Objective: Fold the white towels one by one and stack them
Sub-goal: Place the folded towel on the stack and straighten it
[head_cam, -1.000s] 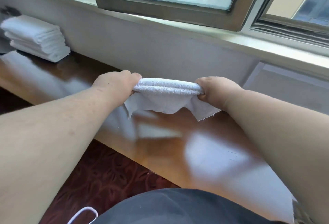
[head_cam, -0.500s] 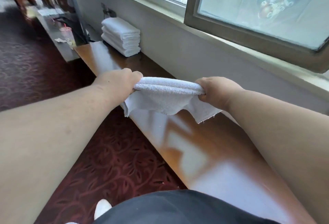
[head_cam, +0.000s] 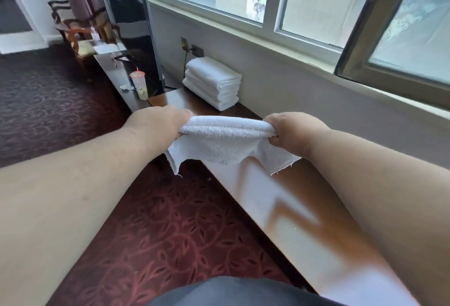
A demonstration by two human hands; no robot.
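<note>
A folded white towel (head_cam: 226, 142) hangs in the air between my hands, above the near edge of the glossy wooden counter (head_cam: 287, 208). My left hand (head_cam: 158, 123) grips its left end and my right hand (head_cam: 292, 133) grips its right end; loose corners droop below. A stack of folded white towels (head_cam: 213, 83) rests farther along the counter against the wall, beyond my left hand.
A dark TV screen (head_cam: 131, 35) stands left of the stack, with a plastic cup with a straw (head_cam: 139, 84) in front of it. Wall sockets (head_cam: 192, 49) sit behind the stack. Windows run along the right. Patterned red carpet (head_cam: 170, 228) covers the floor.
The view has swung left along the counter, so the stack now lies straight ahead and nearer. Both hands still hold the towel the same way.
</note>
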